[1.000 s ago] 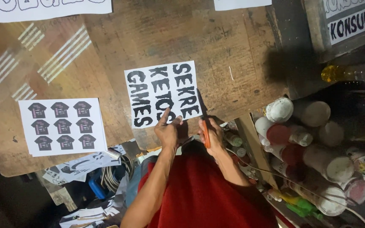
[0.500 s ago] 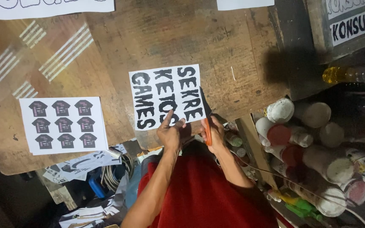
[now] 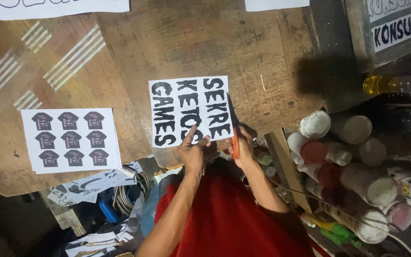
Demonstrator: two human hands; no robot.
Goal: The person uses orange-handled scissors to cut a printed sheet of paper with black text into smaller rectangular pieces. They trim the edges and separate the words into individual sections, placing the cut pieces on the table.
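Observation:
A white sheet [image 3: 186, 104] printed with bold black letters lies near the front edge of a worn wooden table [image 3: 191, 43]. My left hand [image 3: 192, 150] presses the sheet's near edge, one finger stretched up onto the print. My right hand [image 3: 244, 145] grips orange-handled scissors [image 3: 234, 128], whose dark blades run up along the sheet's right edge. My red shirt fills the bottom of the view.
A second white sheet [image 3: 70, 139] printed with rows of small dark shirts lies at the table's left. Several paint jars and tubs [image 3: 348, 162] crowd the right side, with a yellow-liquid bottle [image 3: 396, 84] above. Paper scraps [image 3: 91, 183] lie below the table edge.
The lettered sheet and both hands keep the same grip. The view has shifted slightly, and the scissor blades sit a little further up the sheet's right edge.

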